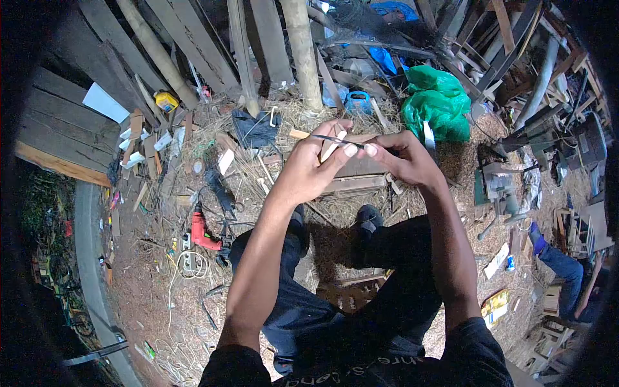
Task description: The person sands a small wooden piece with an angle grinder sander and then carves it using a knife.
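Both hands are raised in front of the body, close together at the upper middle of the head view. My left hand (313, 169) is closed around small light wooden pieces (330, 147), one of which sticks out past its fingers to the left. A thin dark strip (335, 139) crosses over the wood toward my right hand (409, 160). That hand pinches the strip's right end, with its thumb beside the left thumb. Whether the strip is a blade cannot be made out. My fingers hide part of the wood.
Below the hands is a wooden block (353, 185). A red drill (202, 231) and a power strip (189, 260) lie left. A green bag (438, 103) is ahead right, beside a metal machine (506, 187). Another person's leg (561, 264) shows far right.
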Demonstrator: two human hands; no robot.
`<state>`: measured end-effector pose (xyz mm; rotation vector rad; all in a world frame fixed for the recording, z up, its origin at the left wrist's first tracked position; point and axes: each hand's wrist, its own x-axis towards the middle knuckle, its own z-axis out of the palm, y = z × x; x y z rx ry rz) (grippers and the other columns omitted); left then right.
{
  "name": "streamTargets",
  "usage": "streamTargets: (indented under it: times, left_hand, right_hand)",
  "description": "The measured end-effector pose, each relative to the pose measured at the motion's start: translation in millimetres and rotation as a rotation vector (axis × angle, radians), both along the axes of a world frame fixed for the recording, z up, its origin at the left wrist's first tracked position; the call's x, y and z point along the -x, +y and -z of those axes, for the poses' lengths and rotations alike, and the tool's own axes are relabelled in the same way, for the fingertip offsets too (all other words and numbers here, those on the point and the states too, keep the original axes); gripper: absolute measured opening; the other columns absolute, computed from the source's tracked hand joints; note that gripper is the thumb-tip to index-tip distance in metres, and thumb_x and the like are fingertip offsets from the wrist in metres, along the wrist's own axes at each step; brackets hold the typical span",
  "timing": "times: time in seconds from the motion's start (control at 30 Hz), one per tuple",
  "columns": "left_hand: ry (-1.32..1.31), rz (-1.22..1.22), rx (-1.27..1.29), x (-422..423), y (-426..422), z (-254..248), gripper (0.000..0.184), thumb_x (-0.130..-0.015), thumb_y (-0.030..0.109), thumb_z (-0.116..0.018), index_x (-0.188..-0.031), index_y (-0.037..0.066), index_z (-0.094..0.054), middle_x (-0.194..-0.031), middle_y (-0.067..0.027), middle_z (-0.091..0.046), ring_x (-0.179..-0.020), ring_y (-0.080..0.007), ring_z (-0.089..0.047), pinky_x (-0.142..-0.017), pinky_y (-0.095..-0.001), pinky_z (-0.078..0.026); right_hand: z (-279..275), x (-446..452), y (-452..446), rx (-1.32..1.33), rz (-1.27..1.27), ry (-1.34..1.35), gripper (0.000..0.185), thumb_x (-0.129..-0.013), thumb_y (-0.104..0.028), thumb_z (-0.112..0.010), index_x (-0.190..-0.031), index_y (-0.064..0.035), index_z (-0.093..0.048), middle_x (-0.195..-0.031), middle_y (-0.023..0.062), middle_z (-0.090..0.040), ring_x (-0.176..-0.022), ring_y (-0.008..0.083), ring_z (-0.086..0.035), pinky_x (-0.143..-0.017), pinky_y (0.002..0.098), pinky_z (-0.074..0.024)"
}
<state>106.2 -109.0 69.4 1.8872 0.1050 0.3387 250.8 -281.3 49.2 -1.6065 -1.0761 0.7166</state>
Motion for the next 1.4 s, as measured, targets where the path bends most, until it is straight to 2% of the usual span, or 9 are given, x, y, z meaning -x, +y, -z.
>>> streamTargets:
  times: [0.13,0.33,0.63,0.73,0.93,1.03,1.13,1.23,1.4]
  left_hand:
    - [-0.032,0.016,0.022,0,4,-5,0.044,-0.092,0.021,-0.064,-0.13,0.001,-0.052,-0.12,-0.0096,-0.059,-0.114,-0.0146,-0.052,-0.097,-0.0315,-0.041]
    - [-0.084,-0.029,-0.016,-3,16,10,0.05,-0.087,0.018,-0.072,-0.129,0.002,-0.05,-0.111,-0.0118,-0.065,-0.106,-0.017,-0.059,-0.092,-0.0316,-0.045]
    - [-0.095,0.021,0.041,-1,7,2,0.044,-0.09,0.013,-0.067,-0.129,0.002,-0.05,-0.115,-0.0072,-0.061,-0.103,-0.0124,-0.055,-0.091,-0.0283,-0.044]
    - [-0.086,0.031,0.079,-1,7,10,0.042,-0.091,0.013,-0.066,-0.128,0.002,-0.051,-0.119,-0.0097,-0.06,-0.106,-0.0126,-0.055,-0.092,-0.0281,-0.043]
    - [-0.066,-0.036,0.014,2,4,10,0.035,-0.093,0.013,-0.061,-0.124,-0.001,-0.053,-0.111,-0.0074,-0.062,-0.104,-0.0129,-0.057,-0.093,-0.0296,-0.044]
    - [-0.032,-0.087,0.029,1,0,11,0.031,-0.094,0.013,-0.06,-0.121,-0.002,-0.055,-0.112,-0.009,-0.062,-0.105,-0.0147,-0.056,-0.093,-0.0301,-0.044]
    - [-0.099,-0.111,-0.081,1,-1,7,0.029,-0.093,0.015,-0.063,-0.117,-0.001,-0.056,-0.095,-0.0106,-0.066,-0.09,-0.013,-0.06,-0.083,-0.0303,-0.048]
    - [-0.146,-0.14,-0.131,-1,-2,8,0.028,-0.094,0.016,-0.063,-0.116,0.0,-0.057,-0.092,-0.0102,-0.064,-0.088,-0.0121,-0.058,-0.08,-0.0305,-0.048]
    - [-0.097,-0.142,-0.101,-1,-2,10,0.03,-0.094,0.02,-0.063,-0.116,0.0,-0.057,-0.092,-0.0103,-0.065,-0.087,-0.0132,-0.059,-0.08,-0.0306,-0.048]
  right_hand:
    - [-5,7,4,-0.126,0.078,-0.168,0.033,-0.092,-0.029,-0.066,-0.096,0.0033,-0.07,-0.068,0.0051,-0.063,-0.065,0.0072,-0.05,-0.057,0.0297,-0.0424]
    - [-3,10,9,-0.152,0.055,-0.212,0.033,-0.094,-0.026,-0.064,-0.096,0.0071,-0.067,-0.073,0.0039,-0.061,-0.069,0.0077,-0.05,-0.06,0.0279,-0.0431]
    - [1,7,5,-0.019,0.052,-0.217,0.033,-0.093,-0.027,-0.066,-0.095,0.0058,-0.068,-0.071,0.0034,-0.062,-0.069,0.0073,-0.051,-0.061,0.0283,-0.045]
    - [-4,8,9,-0.063,0.059,-0.308,0.035,-0.092,-0.03,-0.064,-0.081,0.0031,-0.064,-0.058,0.0146,-0.052,-0.053,0.0176,-0.047,-0.053,0.0353,-0.0417]
    - [-10,11,13,-0.188,0.087,-0.506,0.027,-0.088,-0.027,-0.067,-0.09,0.0005,-0.068,-0.072,0.0225,-0.063,-0.061,0.0371,-0.06,-0.057,0.0397,-0.0465]
    - [-3,11,15,-0.256,0.148,-0.564,0.027,-0.087,-0.027,-0.068,-0.095,-0.0016,-0.071,-0.077,0.0218,-0.066,-0.067,0.0377,-0.065,-0.061,0.0405,-0.0497]
    - [-5,14,13,-0.152,0.189,-0.559,0.027,-0.086,-0.028,-0.069,-0.097,-0.0031,-0.072,-0.078,0.0203,-0.067,-0.069,0.0375,-0.066,-0.063,0.0411,-0.0518]
    - [-6,15,13,-0.117,0.205,-0.602,0.027,-0.085,-0.028,-0.069,-0.097,-0.0036,-0.072,-0.079,0.0197,-0.067,-0.069,0.0372,-0.066,-0.063,0.0412,-0.0521]
    - [-2,18,12,-0.189,0.247,-0.662,0.031,-0.089,-0.027,-0.067,-0.097,0.0026,-0.067,-0.074,0.0206,-0.063,-0.061,0.0345,-0.057,-0.06,0.0372,-0.0479]
